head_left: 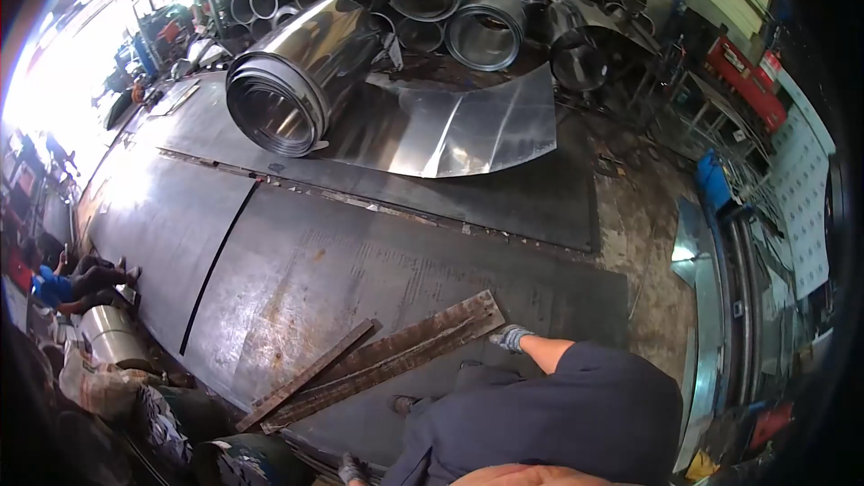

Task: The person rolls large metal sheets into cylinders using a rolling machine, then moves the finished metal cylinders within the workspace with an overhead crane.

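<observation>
Looking down from afar, I see metal scraps in two dark containers (286, 452) beside a pale, bulging sack (101, 387), contents unclear. The wide rusty beam (396, 355) slants across the dark sheet (387, 256), its far end just beside my gloved right hand (511, 337); I can't tell that hand's opening or grip, nor those of my left hand (353, 469), low in view.

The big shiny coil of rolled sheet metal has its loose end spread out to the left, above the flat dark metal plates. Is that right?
Not quite: in the head view, the loose end of the big shiny coil spreads out to the right, above the flat dark metal plates.
</observation>
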Available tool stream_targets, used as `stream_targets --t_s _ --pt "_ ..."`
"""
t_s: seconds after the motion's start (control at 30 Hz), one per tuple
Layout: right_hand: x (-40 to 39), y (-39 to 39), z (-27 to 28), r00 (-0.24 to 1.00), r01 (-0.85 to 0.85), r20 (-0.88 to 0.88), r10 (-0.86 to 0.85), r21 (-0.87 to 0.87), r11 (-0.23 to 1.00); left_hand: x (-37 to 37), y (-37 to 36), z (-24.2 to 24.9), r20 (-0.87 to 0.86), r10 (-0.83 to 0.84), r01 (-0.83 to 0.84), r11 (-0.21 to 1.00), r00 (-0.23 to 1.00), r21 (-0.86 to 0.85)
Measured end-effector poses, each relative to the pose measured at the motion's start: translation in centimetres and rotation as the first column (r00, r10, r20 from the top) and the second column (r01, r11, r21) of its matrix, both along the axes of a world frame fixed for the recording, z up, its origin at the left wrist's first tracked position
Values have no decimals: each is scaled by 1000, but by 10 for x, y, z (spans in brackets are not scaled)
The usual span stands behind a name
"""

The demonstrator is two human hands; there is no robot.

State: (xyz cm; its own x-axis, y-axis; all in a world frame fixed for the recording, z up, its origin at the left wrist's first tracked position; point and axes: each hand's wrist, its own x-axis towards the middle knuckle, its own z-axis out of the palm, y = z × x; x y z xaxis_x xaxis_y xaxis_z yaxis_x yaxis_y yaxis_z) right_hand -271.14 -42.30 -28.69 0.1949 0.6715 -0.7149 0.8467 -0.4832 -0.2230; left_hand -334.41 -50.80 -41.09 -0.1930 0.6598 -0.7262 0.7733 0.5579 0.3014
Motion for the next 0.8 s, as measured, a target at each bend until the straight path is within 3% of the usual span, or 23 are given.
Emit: stream_targets --t_s 0.07,0.1,0.17,0.2,0.23,0.27,0.3,0.33,0.37,0.47,0.57,0.6,0.67,0.77,0.8 --pt "15 -18 -126 998 17 -60 -5 202 979 -61 31 -12 -249 -458 490 868 853 82" --pt "22 -26 -187 996 20 -88 6 298 954 -79 54 -9 -301 -463 517 846 834 131" --pt "-17 -22 -64 986 54 -167 -22 186 981 -86 102 -5 -232 -272 325 917 934 232" --pt "-10 -45 -140 983 30 -179 34 339 940 -83 117 7 -398 -433 583 680 809 446" --pt "-22 -52 -139 961 170 -262 -84 325 930 -91 137 -1 -436 -494 652 459 752 604" --pt "-40 -49 -106 961 188 -248 -119 277 942 -71 170 21 -278 -507 570 784 816 245" --pt "-47 -55 -114 954 249 -226 -200 216 944 -36 191 54 19 -158 149 961 987 235" --pt "-76 -25 -30 853 459 -289 -435 16 888 0 212 88 263 273 -325 929 925 178" --pt "-79 -30 -46 844 470 -271 -463 -40 882 5 219 64 273 139 -241 891 952 385" --pt "-71 -38 -73 749 479 -378 -544 -258 839 73 243 107 343 63 -156 955 937 251" --pt "-55 -31 -112 849 395 -271 -453 -245 886 97 238 52 306 -32 -30 980 952 196" --pt "-44 -28 -131 831 401 -301 -468 -259 879 107 234 42 231 -77 46 990 970 134" --pt "-23 -12 -161 874 402 -169 -456 -277 873 128 247 21 103 -179 177 984 978 23" --pt "10 16 -223 766 554 -147 -626 -343 758 130 257 -54 -53 -352 350 936 935 -30" --pt "24 22 -258 797 523 -181 -577 -273 808 137 269 -83 -107 -409 406 913 906 -47"
